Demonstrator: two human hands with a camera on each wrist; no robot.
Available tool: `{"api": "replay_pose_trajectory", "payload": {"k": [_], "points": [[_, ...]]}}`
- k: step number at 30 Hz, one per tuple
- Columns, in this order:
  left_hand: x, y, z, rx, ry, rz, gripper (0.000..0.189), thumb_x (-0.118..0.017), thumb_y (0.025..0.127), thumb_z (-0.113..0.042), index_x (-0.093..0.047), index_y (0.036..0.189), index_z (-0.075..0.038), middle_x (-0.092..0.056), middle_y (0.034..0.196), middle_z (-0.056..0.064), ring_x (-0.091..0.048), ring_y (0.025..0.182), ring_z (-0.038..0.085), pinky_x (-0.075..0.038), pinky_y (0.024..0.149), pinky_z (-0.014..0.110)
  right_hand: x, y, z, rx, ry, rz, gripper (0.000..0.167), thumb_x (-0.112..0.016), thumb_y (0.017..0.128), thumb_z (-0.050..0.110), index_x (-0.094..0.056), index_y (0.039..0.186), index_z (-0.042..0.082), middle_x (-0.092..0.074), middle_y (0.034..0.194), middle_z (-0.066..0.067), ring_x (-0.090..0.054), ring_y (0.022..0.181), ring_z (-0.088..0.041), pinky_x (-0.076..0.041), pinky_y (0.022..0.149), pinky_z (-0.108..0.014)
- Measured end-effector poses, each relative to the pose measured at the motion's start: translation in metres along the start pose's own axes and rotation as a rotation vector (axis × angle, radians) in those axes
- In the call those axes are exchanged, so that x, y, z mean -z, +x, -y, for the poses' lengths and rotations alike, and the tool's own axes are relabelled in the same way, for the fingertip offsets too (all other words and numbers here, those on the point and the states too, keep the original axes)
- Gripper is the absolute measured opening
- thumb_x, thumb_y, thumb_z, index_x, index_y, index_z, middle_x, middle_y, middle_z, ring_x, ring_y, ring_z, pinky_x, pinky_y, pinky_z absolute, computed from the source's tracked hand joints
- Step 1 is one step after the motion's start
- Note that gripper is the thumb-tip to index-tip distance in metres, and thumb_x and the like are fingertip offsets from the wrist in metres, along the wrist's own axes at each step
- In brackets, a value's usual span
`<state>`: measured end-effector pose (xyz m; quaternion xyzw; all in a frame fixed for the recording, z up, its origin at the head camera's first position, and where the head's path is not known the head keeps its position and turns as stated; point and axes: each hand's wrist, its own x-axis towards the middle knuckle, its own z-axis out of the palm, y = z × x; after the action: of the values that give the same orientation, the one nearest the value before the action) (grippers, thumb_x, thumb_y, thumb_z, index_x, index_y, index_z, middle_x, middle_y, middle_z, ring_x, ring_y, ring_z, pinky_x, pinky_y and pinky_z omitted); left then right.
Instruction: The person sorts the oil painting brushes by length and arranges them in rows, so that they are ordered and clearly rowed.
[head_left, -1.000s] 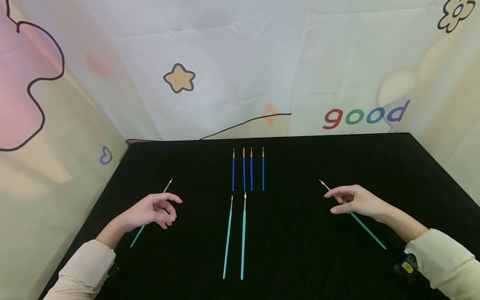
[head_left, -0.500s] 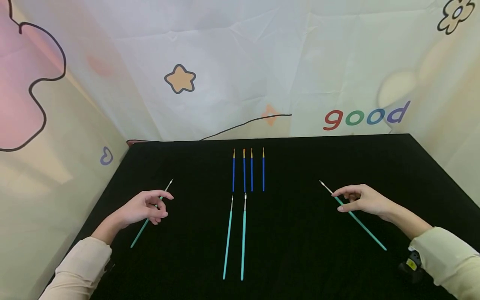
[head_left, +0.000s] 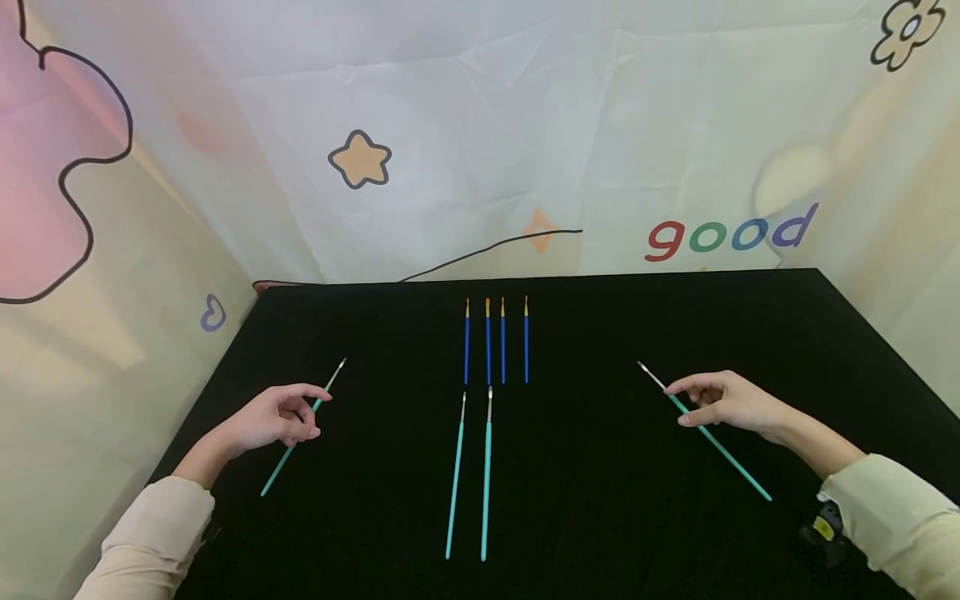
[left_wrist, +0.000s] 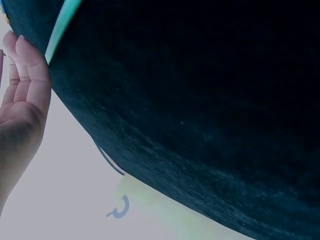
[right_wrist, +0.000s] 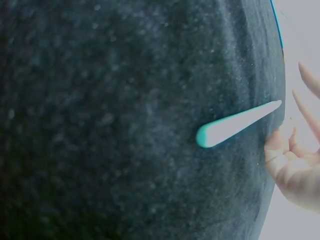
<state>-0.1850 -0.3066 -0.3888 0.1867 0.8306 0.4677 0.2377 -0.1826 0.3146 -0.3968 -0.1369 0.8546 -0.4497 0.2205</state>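
On the left of the black cloth a slim teal paintbrush lies slanted, bristles pointing up and right. My left hand hovers over its middle, thumb and index finger apart, the other fingers loosely bent. The left wrist view shows part of the teal handle beside the hand. A matching teal paintbrush slants the other way on the right. Over its upper half is my right hand, with a gap between thumb and index finger. Whether its fingertips touch the brush I cannot tell. The right wrist view shows the handle's end.
Two longer teal paintbrushes, one left and one right, lie near the middle. Behind them several blue paintbrushes stand in a row, bristles away from me. A printed curtain borders the black-covered table at the back and sides.
My left hand has drifted left, over the left brush. The right hand has shifted slightly right, its fingertips now over the right brush. All the paintbrushes lie where they were.
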Motion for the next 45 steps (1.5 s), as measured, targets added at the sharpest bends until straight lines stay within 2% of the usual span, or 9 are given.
{"api": "replay_pose_trajectory", "payload": {"k": [3,7,17,26,31,35,41,45], "points": [[0.002,-0.001,0.004,0.014,0.028,-0.017,0.046,-0.061,0.085,-0.003,-0.041,0.125,0.007,-0.051,0.081,0.010,-0.051,0.065,0.017,-0.049,0.057,0.031,0.001,0.000,-0.001,0.018,0.018,0.019,0.049,-0.066,0.080,0.012,-0.049,0.122,-0.008,-0.041,0.089,-0.011,-0.042,0.065,-0.014,-0.039,0.058,-0.024],[0.005,-0.003,0.006,0.050,0.049,-0.022,0.046,-0.061,0.084,-0.002,-0.042,0.125,0.005,-0.044,0.086,0.015,-0.050,0.067,0.017,-0.048,0.057,0.030,0.001,0.000,-0.004,0.030,0.036,0.043,0.049,-0.066,0.080,0.010,-0.048,0.122,-0.009,-0.041,0.087,-0.011,-0.041,0.063,-0.012,-0.039,0.057,-0.024],[0.011,-0.002,0.018,0.135,0.002,-0.002,0.050,-0.059,0.082,0.004,-0.041,0.129,0.004,-0.037,0.109,0.023,-0.052,0.072,0.021,-0.049,0.061,0.034,-0.001,0.003,-0.008,0.030,0.033,0.061,0.051,-0.066,0.079,0.010,-0.048,0.122,-0.009,-0.044,0.085,-0.011,-0.043,0.062,-0.012,-0.041,0.058,-0.025],[0.009,0.003,0.021,0.175,0.004,-0.027,0.046,-0.057,0.079,0.010,-0.047,0.123,0.004,-0.039,0.098,0.017,-0.048,0.066,0.018,-0.050,0.063,0.035,-0.001,0.002,-0.009,0.022,0.035,0.047,0.050,-0.065,0.079,0.010,-0.048,0.122,-0.008,-0.042,0.086,-0.010,-0.043,0.065,-0.014,-0.041,0.060,-0.025],[0.010,0.004,0.020,0.161,-0.011,0.003,0.046,-0.055,0.078,0.011,-0.045,0.123,0.008,-0.038,0.094,0.015,-0.049,0.065,0.017,-0.051,0.067,0.036,-0.001,0.002,-0.009,0.018,0.033,0.034,0.050,-0.066,0.080,0.011,-0.048,0.122,-0.008,-0.042,0.086,-0.010,-0.043,0.065,-0.014,-0.041,0.059,-0.025],[0.010,0.004,0.019,0.150,0.018,0.009,0.045,-0.058,0.078,0.009,-0.046,0.121,0.008,-0.039,0.091,0.014,-0.048,0.061,0.015,-0.051,0.067,0.036,-0.001,0.001,-0.008,0.016,0.045,0.029,0.049,-0.066,0.080,0.011,-0.049,0.122,-0.009,-0.041,0.087,-0.009,-0.043,0.066,-0.014,-0.041,0.059,-0.025],[0.007,0.005,0.017,0.183,0.067,-0.046,0.045,-0.069,0.077,-0.001,-0.050,0.117,0.004,-0.040,0.094,0.015,-0.056,0.068,0.020,-0.054,0.067,0.036,-0.002,0.001,-0.009,0.030,0.051,0.027,0.048,-0.065,0.080,0.010,-0.048,0.121,-0.009,-0.041,0.084,-0.009,-0.042,0.066,-0.014,-0.040,0.059,-0.025],[0.007,0.006,0.017,0.198,0.090,-0.069,0.043,-0.069,0.075,0.002,-0.051,0.114,0.003,-0.038,0.094,0.014,-0.055,0.069,0.020,-0.053,0.067,0.036,-0.002,0.002,-0.011,0.025,0.053,0.025,0.049,-0.065,0.081,0.011,-0.048,0.122,-0.008,-0.040,0.084,-0.008,-0.042,0.066,-0.014,-0.040,0.059,-0.025]]}}
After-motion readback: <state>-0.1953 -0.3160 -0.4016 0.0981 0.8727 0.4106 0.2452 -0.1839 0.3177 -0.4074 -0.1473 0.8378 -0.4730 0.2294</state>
